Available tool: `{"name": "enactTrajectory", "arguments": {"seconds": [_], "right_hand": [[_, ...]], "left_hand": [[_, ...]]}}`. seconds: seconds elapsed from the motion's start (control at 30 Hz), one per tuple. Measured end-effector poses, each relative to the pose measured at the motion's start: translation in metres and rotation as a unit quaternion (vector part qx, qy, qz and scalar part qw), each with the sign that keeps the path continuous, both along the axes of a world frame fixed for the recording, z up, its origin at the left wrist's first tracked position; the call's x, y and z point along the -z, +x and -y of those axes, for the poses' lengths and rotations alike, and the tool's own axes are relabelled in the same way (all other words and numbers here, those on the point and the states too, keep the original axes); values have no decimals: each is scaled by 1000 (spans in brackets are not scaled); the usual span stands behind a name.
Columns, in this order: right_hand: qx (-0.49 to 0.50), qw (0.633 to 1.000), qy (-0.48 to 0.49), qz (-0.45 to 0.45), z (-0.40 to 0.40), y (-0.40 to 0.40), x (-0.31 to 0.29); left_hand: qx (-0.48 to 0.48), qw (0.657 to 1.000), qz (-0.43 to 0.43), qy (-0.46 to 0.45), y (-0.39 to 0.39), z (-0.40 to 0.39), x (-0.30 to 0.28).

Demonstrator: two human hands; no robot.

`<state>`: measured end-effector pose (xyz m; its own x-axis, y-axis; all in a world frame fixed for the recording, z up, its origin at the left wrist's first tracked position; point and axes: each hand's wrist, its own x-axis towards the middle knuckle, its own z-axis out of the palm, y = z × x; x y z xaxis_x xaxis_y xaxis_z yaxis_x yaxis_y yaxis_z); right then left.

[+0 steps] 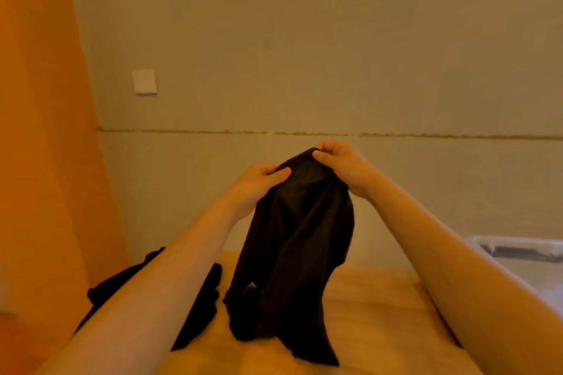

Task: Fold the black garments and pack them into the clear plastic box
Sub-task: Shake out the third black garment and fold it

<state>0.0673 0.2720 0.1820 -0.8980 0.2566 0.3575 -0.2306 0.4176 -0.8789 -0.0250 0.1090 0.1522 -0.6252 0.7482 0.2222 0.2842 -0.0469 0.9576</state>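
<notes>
Black garment (297, 240) held up at centre, top edge pinched by left hand (257, 184) and right hand (342, 166), hem trailing on wooden table (374, 313). Second black garment (195, 307) at 8 o'clock; clear plastic box (524, 256) at 3 o'clock.

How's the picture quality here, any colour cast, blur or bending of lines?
Head view: a strong warm orange cast tints everything; the black garment held up by the left hand and right hand shows few fold details; the clear plastic box at the right edge looks soft; wide-angle bending stretches the forearms.
</notes>
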Motion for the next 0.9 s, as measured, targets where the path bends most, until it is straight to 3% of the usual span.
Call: {"name": "enactTrajectory", "arguments": {"seconds": [0.13,0.27,0.4,0.5,0.6,0.77,0.83,0.9], "right_hand": [[-11,985,135,103,-29,30,-29],[27,967,176,184,-47,58,-49],[95,950,234,184,-68,77,-58],[155,939,282,122,-80,83,-63],[199,947,248,47,-91,89,-64],[187,966,177,24,-106,99,-62],[188,969,156,37,-114,102,-61],[149,969,161,113,-114,103,-61]], "left_hand": [[-25,996,-87,1,11,-19,-43],[-12,981,-167,-96,13,-24,-72],[-4,953,-231,-195,10,-19,-79],[-11,933,-269,-238,9,-10,-84],[2,944,-226,-242,7,3,-96],[27,968,-125,-215,-6,25,-111],[35,984,-84,-155,-10,27,-112],[49,991,-61,-106,-7,22,-112]]}}
